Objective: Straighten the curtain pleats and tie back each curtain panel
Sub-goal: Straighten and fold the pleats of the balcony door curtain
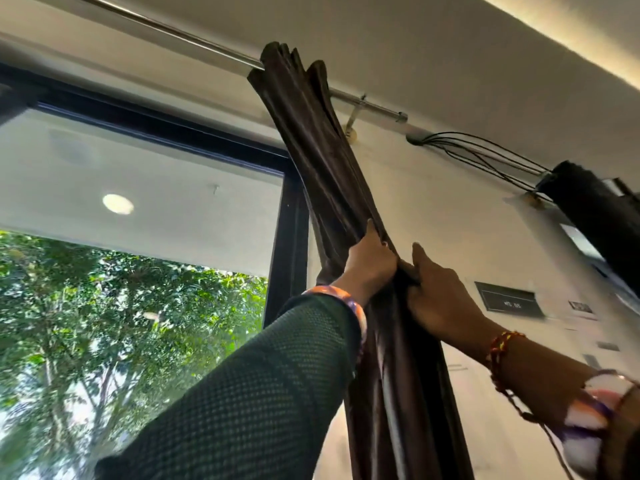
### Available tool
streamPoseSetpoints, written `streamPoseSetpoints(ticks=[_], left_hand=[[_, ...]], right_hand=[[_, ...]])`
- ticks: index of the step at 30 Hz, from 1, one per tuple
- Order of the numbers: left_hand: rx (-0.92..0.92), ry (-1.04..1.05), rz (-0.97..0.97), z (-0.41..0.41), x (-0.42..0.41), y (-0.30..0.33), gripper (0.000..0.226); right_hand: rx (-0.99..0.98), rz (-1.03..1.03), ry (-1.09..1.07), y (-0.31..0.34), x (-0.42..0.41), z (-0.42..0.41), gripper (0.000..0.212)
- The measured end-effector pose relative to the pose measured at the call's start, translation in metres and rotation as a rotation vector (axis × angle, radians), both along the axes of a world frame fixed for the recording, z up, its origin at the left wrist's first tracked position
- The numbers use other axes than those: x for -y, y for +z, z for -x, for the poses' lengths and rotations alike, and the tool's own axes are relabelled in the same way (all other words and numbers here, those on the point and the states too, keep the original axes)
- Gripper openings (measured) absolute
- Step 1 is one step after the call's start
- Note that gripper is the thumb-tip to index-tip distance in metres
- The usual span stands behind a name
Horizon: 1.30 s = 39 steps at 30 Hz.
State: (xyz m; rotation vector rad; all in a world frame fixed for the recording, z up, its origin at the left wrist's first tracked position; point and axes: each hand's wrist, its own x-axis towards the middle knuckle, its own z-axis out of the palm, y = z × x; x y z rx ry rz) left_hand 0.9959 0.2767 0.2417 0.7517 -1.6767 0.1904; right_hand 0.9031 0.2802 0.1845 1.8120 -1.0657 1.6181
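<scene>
— While looking up from below: hanging from a metal curtain rod near the ceiling, a dark brown curtain panel, gathered into a narrow bundle of pleats beside a black window frame.

— And gripping it?

— Both hands, side by side, midway down the visible length. Left hand wrapping round the bundle from the window side, fingers curled into the folds, thumb pointing up along the fabric. Right hand clasping the bundle's other edge, fingers tucked into the cloth, thumb raised.

— Anything on the arms?

— Dark textured sleeve on the left, ending at a colourful bangle; red and yellow thread bracelet circling the right wrist.

— Elsewhere?

— Green trees showing through the glass. Second dark curtain hanging at far right, well apart.
</scene>
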Motion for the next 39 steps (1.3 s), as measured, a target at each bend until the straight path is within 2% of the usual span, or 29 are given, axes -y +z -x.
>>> streamPoseSetpoints(ticks=[3,5,8,10,12,14,16,18,20,22,27,32,39], left_hand=[[0.04,0.007,-0.06,-0.002,0.004,0.003,0.058],[0.04,0.099,-0.036,-0.01,0.004,0.003,0.055],[-0.145,0.323,0.091,-0.031,-0.004,-0.002,0.065],[-0.252,0.394,0.109,-0.048,-0.012,-0.002,0.08],[-0.281,0.411,0.063,-0.069,-0.019,0.002,0.101],[-0.283,0.427,0.025,-0.091,-0.026,0.006,0.111],[-0.299,0.452,0.019,-0.11,-0.03,0.009,0.105],[-0.282,0.514,0.055,-0.131,-0.036,0.01,0.08],[-0.175,0.568,0.114,-0.151,-0.043,0.01,0.044],[-0.083,0.597,0.131,-0.177,-0.054,0.012,0.031],[0.018,0.629,0.18,-0.247,-0.083,0.021,0.029],[0.074,0.68,0.273,-0.312,-0.124,0.029,0.027],[0.119,0.757,0.301,-0.382,-0.162,0.029,0.028]], right_hand=[[0.069,-0.05,0.109,0.003,0.006,0.007,0.068],[0.215,-0.029,0.253,0.006,0.011,0.008,0.063],[0.44,0.039,0.409,0.011,0.017,0.003,0.047],[0.452,-0.005,0.407,0.013,0.017,-0.006,0.046],[0.391,-0.123,0.483,0.015,0.017,-0.022,0.06],[0.302,-0.234,0.598,0.015,0.014,-0.045,0.071],[0.198,-0.277,0.692,0.016,0.01,-0.071,0.067],[0.109,-0.215,0.735,0.019,0.009,-0.1,0.06],[0.05,-0.159,0.674,0.021,0.008,-0.128,0.068],[-0.01,-0.098,0.604,0.023,0.003,-0.159,0.08],[-0.042,0.005,0.55,0.044,-0.034,-0.251,0.067],[-0.007,0.02,0.623,0.07,-0.076,-0.328,0.058],[0.015,0.039,0.744,0.068,-0.107,-0.414,0.046]])
